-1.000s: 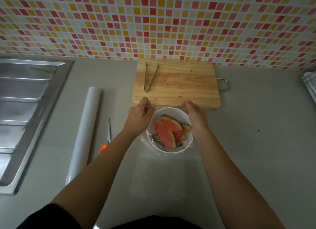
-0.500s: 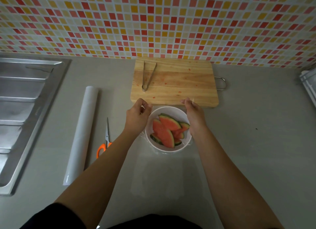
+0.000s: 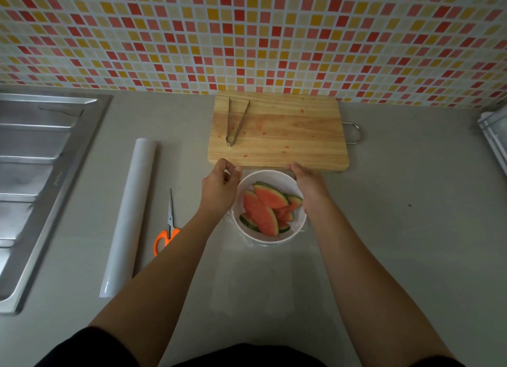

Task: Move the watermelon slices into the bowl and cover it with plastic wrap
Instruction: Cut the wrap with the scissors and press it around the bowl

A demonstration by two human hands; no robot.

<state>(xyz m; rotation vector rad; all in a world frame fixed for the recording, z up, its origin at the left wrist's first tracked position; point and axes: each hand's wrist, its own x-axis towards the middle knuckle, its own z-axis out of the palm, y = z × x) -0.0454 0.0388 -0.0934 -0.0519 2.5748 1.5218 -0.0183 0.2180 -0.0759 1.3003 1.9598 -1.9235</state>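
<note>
A white bowl (image 3: 274,176) stands on the grey counter just in front of the cutting board, with several watermelon slices (image 3: 260,213) lying inside. A clear sheet of plastic wrap (image 3: 300,228) is stretched over the bowl and bunches around its near rim. My left hand (image 3: 219,187) is at the bowl's far-left rim, its fingers curled and pinching the wrap's edge. My right hand (image 3: 308,184) is at the far-right rim, fingers curled down over the wrap's edge there.
A wooden cutting board (image 3: 288,130) with metal tongs (image 3: 236,122) lies against the tiled wall. The plastic wrap roll (image 3: 129,218) and orange-handled scissors (image 3: 167,229) lie left of the bowl. A steel sink drainer (image 3: 35,174) fills the far left; a rack (image 3: 495,136) sits at the right edge.
Both hands have drawn the wrap's far edge down at the bowl's far rim. The bowl and the other things have stayed put; the camera view shifted slightly.
</note>
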